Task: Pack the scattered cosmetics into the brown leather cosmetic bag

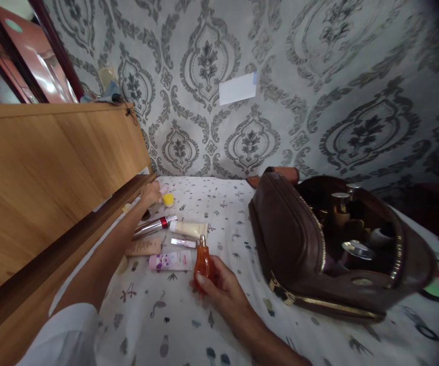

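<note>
My right hand (219, 284) is wrapped round an orange glass bottle (202, 262), held upright over the sheet. At the far left, my left hand (151, 193) has its fingers on a small pale pink item (163, 189), beside a yellow-capped jar (168, 200). Between the hands lie a silver tube with a red band (151, 226), a cream tube (189, 229), a small clear and pink tube (183, 243), a beige tube (145, 246) and a pink and white tube (171, 260). A dark item by my left wrist is partly hidden.
An open brown bag (288, 229) with several bottles inside stands on the right of the patterned sheet (189, 335). A wooden board (52, 157) runs along the left. Patterned wallpaper (250, 142) rises behind.
</note>
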Demonstrator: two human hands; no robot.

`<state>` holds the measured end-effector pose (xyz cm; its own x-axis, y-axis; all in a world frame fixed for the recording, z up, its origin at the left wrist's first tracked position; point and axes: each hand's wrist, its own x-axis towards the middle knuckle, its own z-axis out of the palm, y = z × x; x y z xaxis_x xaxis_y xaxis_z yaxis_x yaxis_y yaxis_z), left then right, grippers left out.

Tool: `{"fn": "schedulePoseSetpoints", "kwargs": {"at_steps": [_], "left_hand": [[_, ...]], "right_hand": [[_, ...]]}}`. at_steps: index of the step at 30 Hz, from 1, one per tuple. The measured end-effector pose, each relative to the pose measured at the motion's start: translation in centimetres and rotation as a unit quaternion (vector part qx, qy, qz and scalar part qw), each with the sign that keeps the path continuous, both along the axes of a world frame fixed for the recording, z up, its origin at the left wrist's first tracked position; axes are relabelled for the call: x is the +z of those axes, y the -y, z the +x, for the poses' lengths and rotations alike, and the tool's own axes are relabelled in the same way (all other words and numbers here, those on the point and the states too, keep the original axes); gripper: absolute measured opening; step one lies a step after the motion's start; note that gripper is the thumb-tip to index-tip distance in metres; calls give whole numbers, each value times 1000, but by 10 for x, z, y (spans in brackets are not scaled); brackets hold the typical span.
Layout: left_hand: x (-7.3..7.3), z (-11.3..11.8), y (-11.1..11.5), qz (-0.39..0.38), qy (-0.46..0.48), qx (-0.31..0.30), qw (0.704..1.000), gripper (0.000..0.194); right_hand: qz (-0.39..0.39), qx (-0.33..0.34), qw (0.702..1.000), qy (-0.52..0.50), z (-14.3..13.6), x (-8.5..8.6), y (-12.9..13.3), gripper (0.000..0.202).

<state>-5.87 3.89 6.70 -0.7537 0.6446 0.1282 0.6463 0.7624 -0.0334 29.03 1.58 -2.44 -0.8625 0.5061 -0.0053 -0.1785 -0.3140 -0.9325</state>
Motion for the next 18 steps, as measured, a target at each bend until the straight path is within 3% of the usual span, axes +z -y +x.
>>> {"fn": "schedulePoseSetpoints", "kwargs": {"at_steps": [7, 11, 14, 18], "left_hand": [[-4, 34, 68, -19, -14, -54, 998, 16], [-4, 60, 88, -8, -44, -98, 994, 19], [-8, 79, 88, -4, -43, -197, 979, 24], [-25, 100, 76, -28, -19, -365, 930, 30]], "right_hand": [[33, 5, 999, -3, 1, 6, -2, 51], [35, -1, 999, -4, 0, 7, -1, 51], [31, -3, 999, -14, 0, 7, 1, 51], [36, -10, 999, -22, 0, 6, 2, 49]]}}
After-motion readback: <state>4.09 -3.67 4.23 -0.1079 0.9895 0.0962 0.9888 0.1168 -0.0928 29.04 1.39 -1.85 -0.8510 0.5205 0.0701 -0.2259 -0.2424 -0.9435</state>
